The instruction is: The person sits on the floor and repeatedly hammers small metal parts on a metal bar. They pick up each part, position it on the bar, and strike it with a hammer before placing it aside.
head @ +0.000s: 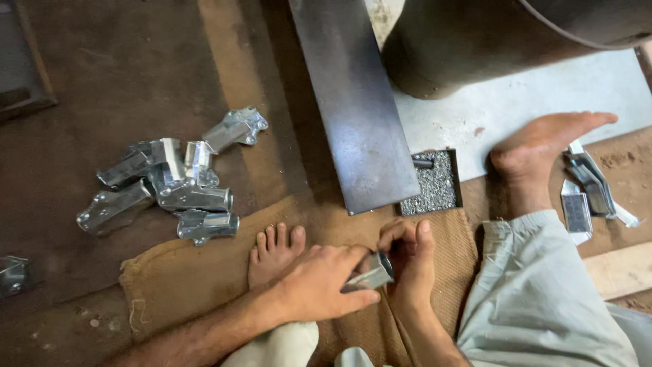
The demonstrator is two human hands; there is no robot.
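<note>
dark, dusty floor [122,75] fills the scene, with a coarse brown burlap mat [183,278] spread at the near middle where the person sits barefoot. both hands meet over that mat. the left hand [319,282] is curled closed around a small shiny folded sheet-metal bracket [372,275], thumb along its near edge; the right hand [411,255] closes on the same piece from the right, fingers hooked over its far end. the bracket lies between the two hands, touching both, its long axis running roughly left to right with the right end tipped slightly up and away. neither hand is nearer; they share it.

just beyond the hands, a long dark steel plate [353,102] slants from far to near, matte and smooth, its near corner ending close to the right hand. beside that corner sits a small square dark tray of tiny grey metal rivets [435,187], grainy in texture. at the far left, well apart, a loose heap of bright zinc-plated folded brackets [170,180] lies on the floor, boxy with flanged, holed ends. at the right, past a bare foot [543,146], rest a few flat shiny metal blanks [591,187].
</note>
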